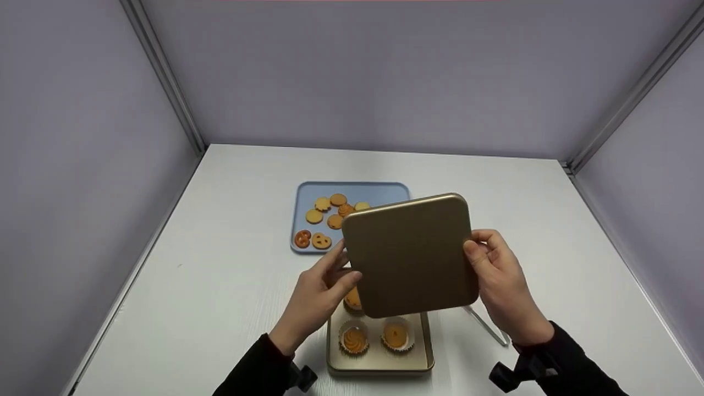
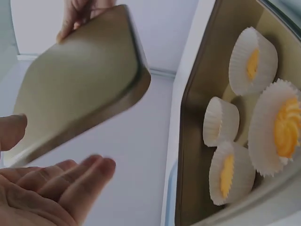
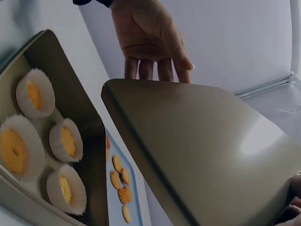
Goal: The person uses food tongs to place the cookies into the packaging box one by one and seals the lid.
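Observation:
A gold, square metal lid with rounded corners (image 1: 412,258) is held up, tilted, above a gold baking pan (image 1: 379,363). My right hand (image 1: 500,280) pinches the lid's right edge, thumb on the near face. At the left edge is my left hand (image 1: 316,297), fingers straight and thumb apart from them; in the left wrist view its palm (image 2: 42,197) faces up beside the lid. Inside the pan stand several small cakes in white paper cups, among them a swirled cake (image 1: 353,340) and a round-topped cake (image 1: 396,334). The lid hides the pan's far part.
Behind the lid lies a blue tray (image 1: 302,192) with several cookies and a pretzel (image 1: 302,238); the lid covers its right front. A thin metal utensil (image 1: 489,328), partly hidden, lies right of the pan. Grey-white walls (image 1: 385,77) enclose the white table (image 1: 220,247).

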The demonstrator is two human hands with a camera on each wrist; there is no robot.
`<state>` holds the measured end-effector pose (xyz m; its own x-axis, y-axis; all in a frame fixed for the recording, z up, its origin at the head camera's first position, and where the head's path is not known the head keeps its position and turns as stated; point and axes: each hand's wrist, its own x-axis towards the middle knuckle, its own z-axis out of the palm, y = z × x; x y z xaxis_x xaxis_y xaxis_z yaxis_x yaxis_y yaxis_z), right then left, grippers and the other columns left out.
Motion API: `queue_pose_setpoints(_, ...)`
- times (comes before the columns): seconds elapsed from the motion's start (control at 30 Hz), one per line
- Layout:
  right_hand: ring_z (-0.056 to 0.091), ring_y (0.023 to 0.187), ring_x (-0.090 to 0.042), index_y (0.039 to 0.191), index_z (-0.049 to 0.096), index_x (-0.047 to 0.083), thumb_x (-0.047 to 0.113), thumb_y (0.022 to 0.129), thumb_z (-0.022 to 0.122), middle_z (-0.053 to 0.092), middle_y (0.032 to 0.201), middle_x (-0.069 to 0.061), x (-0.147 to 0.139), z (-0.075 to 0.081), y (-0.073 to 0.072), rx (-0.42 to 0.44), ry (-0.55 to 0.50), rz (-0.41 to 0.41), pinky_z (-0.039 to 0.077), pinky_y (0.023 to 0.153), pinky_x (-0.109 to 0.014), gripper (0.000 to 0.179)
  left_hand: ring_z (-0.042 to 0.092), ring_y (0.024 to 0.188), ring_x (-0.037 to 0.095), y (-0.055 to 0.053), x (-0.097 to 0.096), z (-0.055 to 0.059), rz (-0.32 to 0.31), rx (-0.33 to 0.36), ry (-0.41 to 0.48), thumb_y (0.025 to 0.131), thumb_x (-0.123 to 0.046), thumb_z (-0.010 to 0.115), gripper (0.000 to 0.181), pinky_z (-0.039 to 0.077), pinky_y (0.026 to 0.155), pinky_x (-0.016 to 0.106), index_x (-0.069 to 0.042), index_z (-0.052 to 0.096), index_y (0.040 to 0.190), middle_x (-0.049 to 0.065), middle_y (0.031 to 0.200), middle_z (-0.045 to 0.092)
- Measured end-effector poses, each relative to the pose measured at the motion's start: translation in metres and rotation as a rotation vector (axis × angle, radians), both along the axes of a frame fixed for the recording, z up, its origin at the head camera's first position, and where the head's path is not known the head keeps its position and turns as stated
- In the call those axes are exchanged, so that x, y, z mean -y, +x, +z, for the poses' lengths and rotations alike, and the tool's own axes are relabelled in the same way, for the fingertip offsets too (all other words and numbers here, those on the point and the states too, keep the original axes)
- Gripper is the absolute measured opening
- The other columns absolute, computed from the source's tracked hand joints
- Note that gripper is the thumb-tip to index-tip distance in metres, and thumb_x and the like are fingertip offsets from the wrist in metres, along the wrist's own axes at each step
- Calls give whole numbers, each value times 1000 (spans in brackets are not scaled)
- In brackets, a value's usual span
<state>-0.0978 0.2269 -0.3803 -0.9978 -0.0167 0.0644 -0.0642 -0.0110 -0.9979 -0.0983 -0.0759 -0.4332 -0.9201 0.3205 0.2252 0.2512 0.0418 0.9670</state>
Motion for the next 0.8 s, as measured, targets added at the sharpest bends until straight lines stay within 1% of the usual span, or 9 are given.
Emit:
queue_pose_setpoints(0.07, 68, 92, -26, 124, 46, 0, 23, 109, 50, 67, 105, -16, 4, -3, 0, 30, -30, -4, 59, 77, -37, 28, 70, 114, 22, 1, 0, 1, 3, -13, -10, 102, -20, 65, 73, 60, 91, 30, -7, 25, 163, 17, 146, 58)
queue_pose_setpoints(0.2, 67, 95, -26, 124, 45, 0, 22, 110, 48, 68, 107, -15, 11, -10, 0, 102, -93, 11, 57, 79, -36, 27, 75, 98, 18, 2, 2, 4, 44, -23, -51, 101, -18, 67, 78, 63, 74, 28, -9, 21, 164, 16, 135, 67)
queue_pose_setpoints(0.3, 66, 95, -26, 123, 44, 1, 21, 110, 47, 68, 105, -14, 13, -15, 0, 161, -106, 21, 56, 79, -35, 23, 76, 93, 17, 2, 4, 5, 60, -4, -77, 100, -17, 67, 81, 63, 68, 31, -12, 19, 165, 19, 128, 70)
queue_pose_setpoints(0.4, 65, 94, -25, 121, 44, 3, 19, 111, 46, 67, 103, -14, 15, -22, 0, 210, -81, 28, 55, 80, -34, 19, 77, 87, 15, 3, 6, 5, 70, 29, -116, 100, -17, 68, 82, 63, 61, 34, -15, 18, 166, 21, 119, 72)
queue_pose_setpoints(0.5, 66, 91, -24, 119, 45, 2, 20, 110, 47, 67, 97, -13, 15, -29, 0, 238, 3, 52, 56, 80, -34, 20, 75, 71, 13, 3, 8, 4, 91, 53, -193, 101, -19, 67, 82, 61, 56, 32, -15, 17, 166, 17, 105, 74)
queue_pose_setpoints(0.6, 64, 80, -21, 116, 46, 0, 23, 110, 49, 65, 86, -11, 14, -36, 2, 232, 143, 100, 54, 74, -30, 24, 68, 57, 11, 3, 10, 3, 115, 73, -293, 101, -23, 67, 82, 58, 53, 28, -13, 17, 165, 8, 92, 72)
queue_pose_setpoints(0.67, 59, 71, -17, 113, 47, 0, 25, 110, 49, 61, 76, -7, 14, -39, 3, 214, 249, 131, 49, 69, -26, 25, 65, 54, 10, 4, 12, 1, 122, 82, -360, 101, -28, 67, 83, 56, 53, 27, -12, 17, 165, 4, 86, 70)
queue_pose_setpoints(0.7, 56, 68, -16, 111, 48, 0, 25, 109, 50, 59, 72, -6, 14, -41, 3, 194, 301, 139, 48, 76, -26, 25, 64, 54, 10, 4, 13, 0, 121, 88, -387, 101, -30, 67, 83, 56, 53, 27, -13, 16, 166, 3, 85, 69)
queue_pose_setpoints(0.8, 52, 62, -14, 108, 49, 4, 28, 109, 50, 55, 68, -4, 13, -48, 4, 162, 439, 158, 47, 70, -24, 25, 64, 54, 10, 5, 14, -3, 104, 107, -443, 101, -32, 67, 86, 55, 51, 29, -15, 14, 166, 3, 85, 70)
